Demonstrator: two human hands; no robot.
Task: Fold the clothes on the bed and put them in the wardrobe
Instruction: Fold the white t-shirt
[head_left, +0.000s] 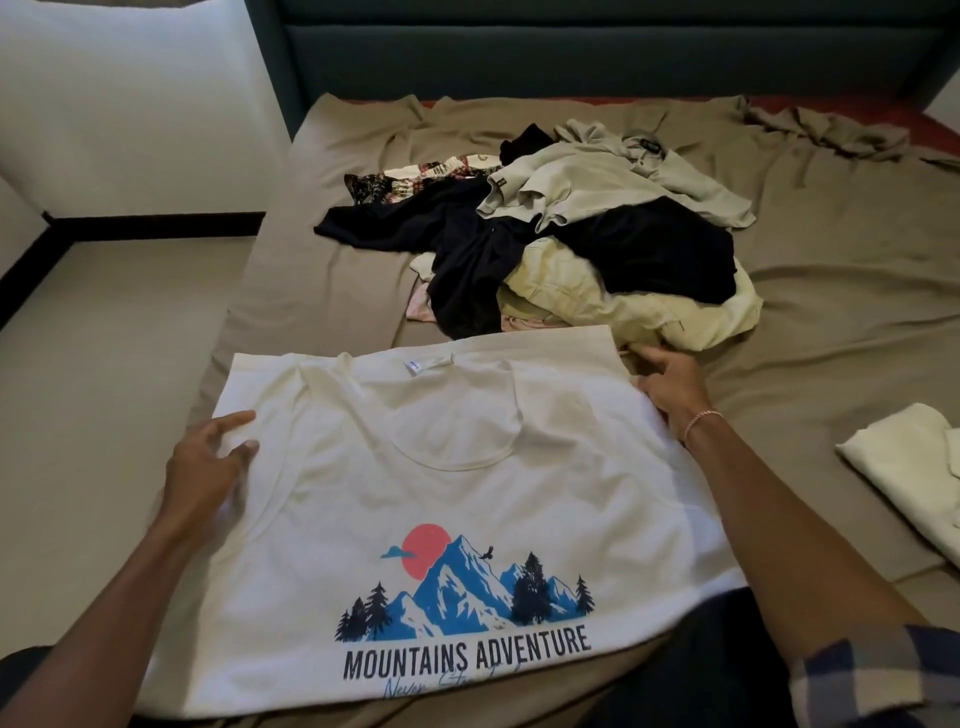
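a white t-shirt (467, 499) lies spread flat on the near part of the bed (831, 322), collar away from the person and hem toward them. its chest print shows blue mountains, dark pines, a small bird and a red sun. under it, in dark capitals, stands "mountains adventure". a thin blue script line below that starts with "never" and is then lost in a fold at the hem. a small blue tag sits inside the collar, too small to read.

the left hand (213, 462) rests on the shirt's left edge with thumb and forefinger apart and the fingers loosely bent - i cannot tell whether they pinch any cloth. the right hand (670, 384) is at the shirt's far right corner, fingers curled over the edge and thumb on top, gripping the fabric. a thin pink bracelet (702, 420) circles that wrist, and a checked sleeve (872, 670) shows near the elbow.

just past the collar lies an unfolded pile of clothes (545, 249) - black, pale yellow, grey and a patterned piece. a dark label on the grey one is unreadable. to the right, well apart from the shirt, lies a folded white garment (904, 478). a dark teal headboard (571, 47) runs behind the bed.
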